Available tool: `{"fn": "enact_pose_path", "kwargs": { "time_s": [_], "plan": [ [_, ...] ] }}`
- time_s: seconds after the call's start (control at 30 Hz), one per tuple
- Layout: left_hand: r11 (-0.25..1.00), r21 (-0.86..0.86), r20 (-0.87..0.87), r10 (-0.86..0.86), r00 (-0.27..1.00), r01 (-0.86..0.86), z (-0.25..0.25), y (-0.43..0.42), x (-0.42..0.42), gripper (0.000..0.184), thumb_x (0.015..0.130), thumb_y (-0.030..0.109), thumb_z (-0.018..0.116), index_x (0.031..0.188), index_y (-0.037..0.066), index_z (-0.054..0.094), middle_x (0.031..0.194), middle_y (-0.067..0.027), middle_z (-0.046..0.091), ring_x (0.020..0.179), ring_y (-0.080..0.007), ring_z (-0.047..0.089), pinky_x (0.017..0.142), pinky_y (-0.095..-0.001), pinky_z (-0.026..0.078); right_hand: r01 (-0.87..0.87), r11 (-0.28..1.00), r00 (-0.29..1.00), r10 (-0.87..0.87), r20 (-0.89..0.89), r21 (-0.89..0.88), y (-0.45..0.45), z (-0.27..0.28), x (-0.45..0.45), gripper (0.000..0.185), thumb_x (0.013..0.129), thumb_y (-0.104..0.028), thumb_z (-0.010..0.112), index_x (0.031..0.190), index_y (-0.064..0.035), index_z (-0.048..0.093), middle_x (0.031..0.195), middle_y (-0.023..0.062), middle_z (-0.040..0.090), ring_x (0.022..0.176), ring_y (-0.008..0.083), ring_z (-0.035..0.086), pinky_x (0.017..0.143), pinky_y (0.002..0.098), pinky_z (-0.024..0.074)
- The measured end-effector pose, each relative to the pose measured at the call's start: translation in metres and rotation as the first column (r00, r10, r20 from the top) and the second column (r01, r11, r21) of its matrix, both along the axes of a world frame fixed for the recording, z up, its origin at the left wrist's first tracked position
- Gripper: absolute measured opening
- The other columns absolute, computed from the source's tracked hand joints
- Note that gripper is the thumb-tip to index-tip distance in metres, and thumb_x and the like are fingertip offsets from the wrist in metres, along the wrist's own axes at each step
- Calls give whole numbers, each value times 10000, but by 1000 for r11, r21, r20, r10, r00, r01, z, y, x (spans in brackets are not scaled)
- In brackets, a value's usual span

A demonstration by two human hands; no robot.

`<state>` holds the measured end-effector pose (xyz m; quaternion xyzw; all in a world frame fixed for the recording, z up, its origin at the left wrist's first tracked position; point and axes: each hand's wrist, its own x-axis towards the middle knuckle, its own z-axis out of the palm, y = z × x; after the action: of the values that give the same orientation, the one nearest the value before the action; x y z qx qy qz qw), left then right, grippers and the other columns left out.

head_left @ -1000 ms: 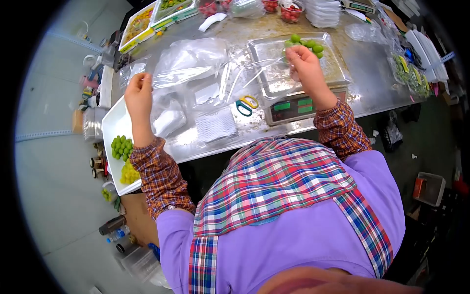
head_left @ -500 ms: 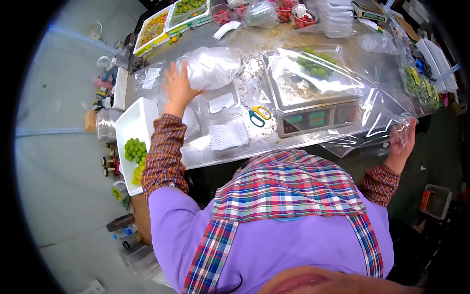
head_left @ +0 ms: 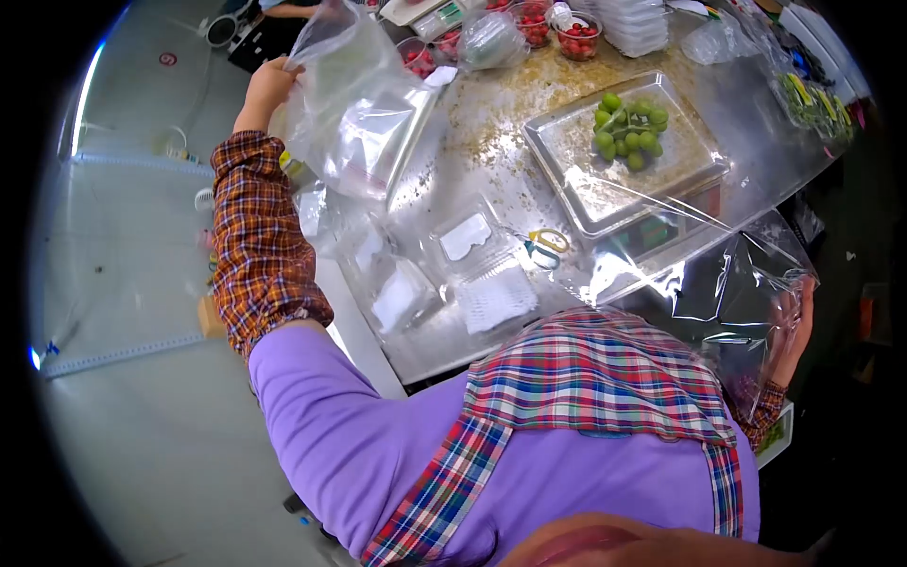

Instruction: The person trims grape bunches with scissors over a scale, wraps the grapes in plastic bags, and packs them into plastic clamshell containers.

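Note:
My left hand [head_left: 269, 90] is raised at the far left, its fingers closed on the edge of a clear plastic bag [head_left: 354, 123] that hangs over the table. Low at the right, my right hand [head_left: 795, 326] is closed on a clear plastic sheet [head_left: 723, 288], partly seen through it; the sheet spreads over the table's front edge. Between the hands, a bunch of green grapes [head_left: 628, 132] lies on the metal tray [head_left: 590, 203] of a scale. Yellow-and-teal scissors [head_left: 546, 248] lie left of the tray, near a white foam net [head_left: 496, 300].
Clear plastic containers [head_left: 463, 231] with white pads lie at the front left of the metal table [head_left: 491, 123]. Several tubs of red fruit [head_left: 578, 40] and stacked clear trays [head_left: 635, 24] stand at the back. Packed greens [head_left: 811, 104] are at the right.
My left hand, spread over the plastic on the table before, has closed on the bag and lifted it away to the far left. The clear sheet has slid off the grapes toward my right hand.

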<state>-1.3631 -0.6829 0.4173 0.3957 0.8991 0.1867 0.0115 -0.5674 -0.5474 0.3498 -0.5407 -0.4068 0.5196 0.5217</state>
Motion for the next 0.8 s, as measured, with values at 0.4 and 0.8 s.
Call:
{"fn": "enact_pose_path", "kwargs": {
  "time_s": [0.4,0.8],
  "plan": [
    [665,653,152,354,923,-363,24,26,-233,370,821,392,573,941,66,702,981,-172,676,891,-344,649,756,-432,509,-43,996,986,55,157,-79,-24,50,-59,342,976,-326,485,1199,-70,525,932,-13,545,739,53,523,672,183,419],
    [849,116,790,236,566,-516,-227,-117,-87,418,862,338,573,1162,54,505,1028,-123,615,923,-257,587,776,-429,506,-256,948,963,233,-134,-192,-5,37,-110,238,962,-247,513,1113,-63,519,623,-79,423,388,-6,302,389,153,313]
  ]
}}
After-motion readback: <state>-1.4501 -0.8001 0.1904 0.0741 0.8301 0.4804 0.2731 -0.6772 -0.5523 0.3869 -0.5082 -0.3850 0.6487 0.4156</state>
